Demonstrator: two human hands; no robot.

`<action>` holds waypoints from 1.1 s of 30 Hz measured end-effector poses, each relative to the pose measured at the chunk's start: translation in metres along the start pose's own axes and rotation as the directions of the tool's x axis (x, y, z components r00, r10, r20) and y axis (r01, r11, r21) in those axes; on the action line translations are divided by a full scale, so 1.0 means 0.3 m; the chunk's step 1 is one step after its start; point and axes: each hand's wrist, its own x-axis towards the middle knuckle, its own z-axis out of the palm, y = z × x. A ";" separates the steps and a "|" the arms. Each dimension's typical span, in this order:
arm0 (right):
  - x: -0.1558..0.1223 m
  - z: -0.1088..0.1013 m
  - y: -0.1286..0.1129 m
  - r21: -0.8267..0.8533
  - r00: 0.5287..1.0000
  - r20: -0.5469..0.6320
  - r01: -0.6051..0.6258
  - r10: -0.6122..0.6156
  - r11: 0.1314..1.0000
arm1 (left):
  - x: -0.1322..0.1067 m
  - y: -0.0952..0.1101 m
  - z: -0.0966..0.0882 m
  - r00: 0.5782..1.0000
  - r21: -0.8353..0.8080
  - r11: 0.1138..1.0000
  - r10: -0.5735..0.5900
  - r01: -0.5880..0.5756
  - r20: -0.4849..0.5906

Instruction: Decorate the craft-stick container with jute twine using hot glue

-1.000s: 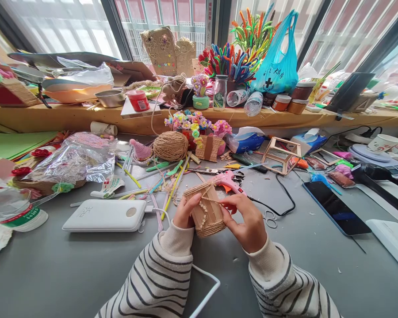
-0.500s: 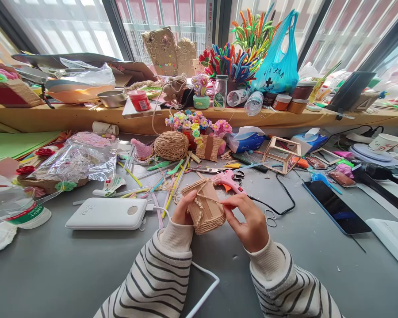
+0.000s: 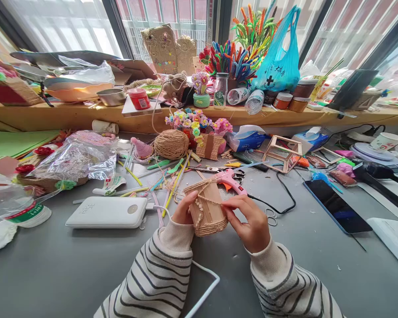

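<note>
My left hand [image 3: 185, 209] grips the left side of a small wooden box [image 3: 213, 204], which is tilted above the table. Twine is wound around its lower end and along its upper edge, and a whitish beaded strip runs down its face. Between thumb and forefinger, my right hand [image 3: 249, 221] pinches a strand of twine [image 3: 209, 201] stretched across the box's face. Just behind the box lies a pink glue gun [image 3: 231, 181]. Farther back sits a ball of twine [image 3: 171, 144].
A white power bank [image 3: 106, 213] with a cable lies to the left. To the right are a phone [image 3: 336, 206], small scissors [image 3: 271, 217] and a wooden stick frame [image 3: 281, 153]. Pipe cleaners, flowers and jars crowd the back and the ledge [image 3: 86, 118].
The box has tipped slightly and shifted a little to the right in my left hand. My right hand still pinches the twine and has barely moved.
</note>
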 end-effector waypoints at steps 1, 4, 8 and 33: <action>0.000 -0.001 -0.001 0.005 1.000 -0.003 0.001 -0.001 1.000 | 0.000 0.000 -0.001 1.000 -0.021 1.000 -0.016 0.016 0.011; -0.001 -0.005 -0.001 0.016 1.000 -0.014 0.008 -0.008 1.000 | 0.007 -0.006 -0.013 0.999 -0.065 0.997 -0.041 0.043 0.034; 0.001 -0.007 0.003 0.014 1.000 -0.016 0.011 -0.011 1.000 | 0.021 -0.016 -0.037 0.998 -0.044 0.998 -0.043 0.044 0.040; 0.003 0.001 0.008 -0.033 1.000 -0.024 -0.016 0.015 0.999 | 0.045 -0.027 -0.054 0.999 0.010 1.000 0.013 -0.014 0.038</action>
